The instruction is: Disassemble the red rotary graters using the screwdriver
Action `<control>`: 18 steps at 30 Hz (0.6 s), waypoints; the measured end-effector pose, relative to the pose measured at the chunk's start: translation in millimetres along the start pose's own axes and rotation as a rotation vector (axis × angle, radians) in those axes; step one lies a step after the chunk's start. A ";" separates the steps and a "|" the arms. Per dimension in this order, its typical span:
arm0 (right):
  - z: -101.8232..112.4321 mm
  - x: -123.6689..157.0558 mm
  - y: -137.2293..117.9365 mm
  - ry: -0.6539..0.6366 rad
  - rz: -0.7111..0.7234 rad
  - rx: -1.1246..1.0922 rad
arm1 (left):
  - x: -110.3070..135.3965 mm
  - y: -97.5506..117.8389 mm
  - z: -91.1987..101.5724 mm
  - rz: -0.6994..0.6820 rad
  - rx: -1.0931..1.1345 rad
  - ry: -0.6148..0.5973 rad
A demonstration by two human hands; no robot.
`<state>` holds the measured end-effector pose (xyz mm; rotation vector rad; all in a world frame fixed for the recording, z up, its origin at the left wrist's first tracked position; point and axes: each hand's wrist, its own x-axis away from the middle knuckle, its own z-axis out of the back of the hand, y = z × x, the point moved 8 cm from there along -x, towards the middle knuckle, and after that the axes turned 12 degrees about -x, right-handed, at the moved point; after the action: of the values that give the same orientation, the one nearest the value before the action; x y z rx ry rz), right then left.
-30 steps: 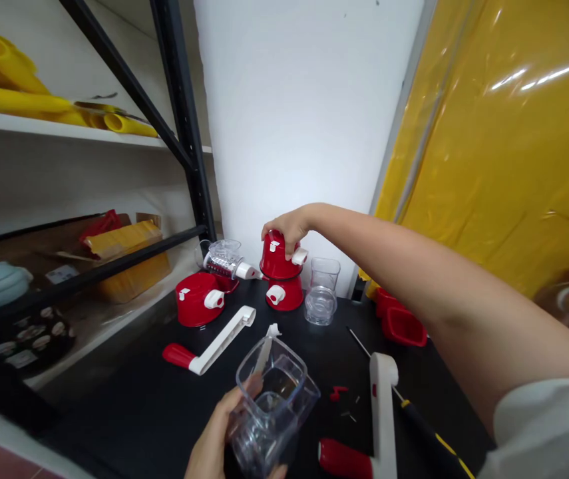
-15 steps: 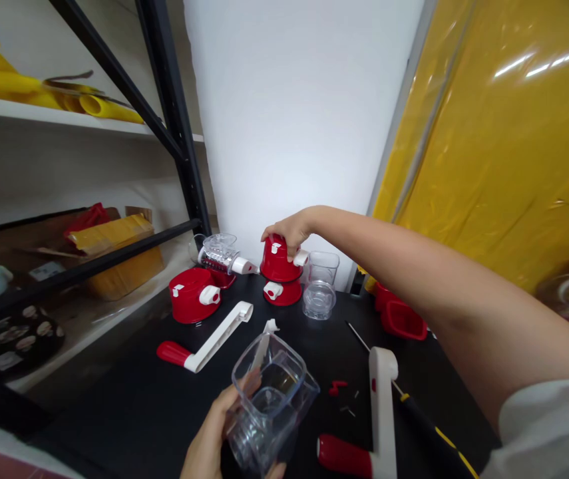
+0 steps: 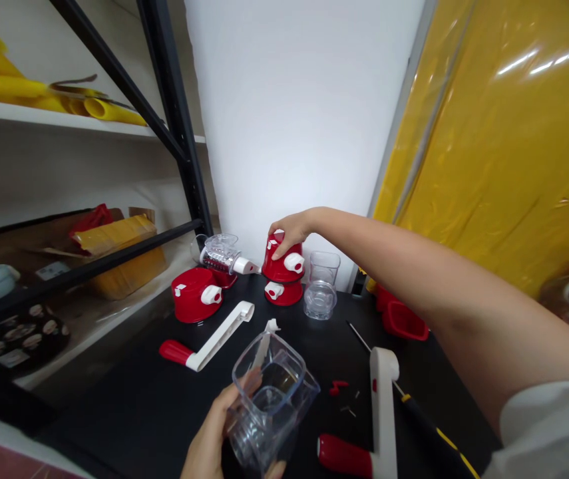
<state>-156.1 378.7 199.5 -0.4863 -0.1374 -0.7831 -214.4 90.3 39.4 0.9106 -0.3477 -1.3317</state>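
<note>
My left hand (image 3: 210, 436) is wrapped round a clear plastic hopper (image 3: 269, 392), tilted above the black table near its front. With my right arm stretched forward, my right hand (image 3: 291, 231) grips a red round base (image 3: 280, 265) from above. This base sits on top of another red base (image 3: 284, 293), and each has a white knob on its side. Just right of the stack stands a clear hopper (image 3: 320, 303). To the left are a third red base (image 3: 195, 299) and a clear drum grater (image 3: 224, 256) with a white end.
A white crank handle with red grip (image 3: 220, 338) lies left, another crank handle (image 3: 382, 406) right. Beside it lies a black-yellow screwdriver (image 3: 434, 432). Small red parts (image 3: 337, 386) and screws are mid-table. Red containers (image 3: 404, 319) stand right; a black-framed shelf (image 3: 174, 133) rises left.
The upper red base has turned under my right hand, bringing its white knob round from the right side towards the front. My left hand keeps its hold on the hopper.
</note>
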 end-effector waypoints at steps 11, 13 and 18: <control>-0.6 3.1 -8.3 0.063 -0.003 0.064 | 2.9 -8.0 -1.6 -0.033 -0.007 0.001; -3.0 4.2 -8.5 0.031 0.032 0.041 | 2.6 -6.5 -1.6 -0.043 -0.006 0.004; -1.6 -0.1 -5.1 0.107 0.047 0.069 | 2.3 2.9 4.9 -0.093 0.002 0.045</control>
<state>-159.8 374.9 199.9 -0.3800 -0.0536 -0.7539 -215.2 86.4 44.0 0.9665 -0.2748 -1.3934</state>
